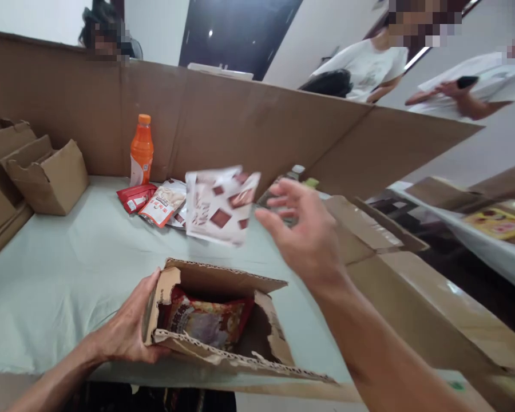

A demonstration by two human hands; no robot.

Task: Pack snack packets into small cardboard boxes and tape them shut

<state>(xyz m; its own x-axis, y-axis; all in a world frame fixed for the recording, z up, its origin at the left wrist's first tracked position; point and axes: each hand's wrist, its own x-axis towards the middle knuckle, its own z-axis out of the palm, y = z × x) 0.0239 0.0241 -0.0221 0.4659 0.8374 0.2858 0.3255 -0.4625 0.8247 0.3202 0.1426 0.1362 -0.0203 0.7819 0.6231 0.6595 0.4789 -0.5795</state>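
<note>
My left hand (126, 323) grips the left end of an open cardboard box (223, 357) near the table's front edge. Inside the box lies a red snack packet (208, 320) with a picture on it. My right hand (302, 229) is raised beyond the box's right side, fingers apart and holding nothing. Just left of its fingertips, a white packet with brown squares (221, 209) appears blurred and off the table, with a gap between it and the hand. Behind that packet lie a red packet (136, 197) and a white-and-orange packet (161, 205).
An orange drink bottle (142, 151) stands by the cardboard wall (223, 114). A white-capped clear bottle (297, 171) is partly hidden behind my right hand. Small cardboard boxes (51, 177) stand at left, and more cardboard (412, 303) lies at right. Several people are beyond the wall.
</note>
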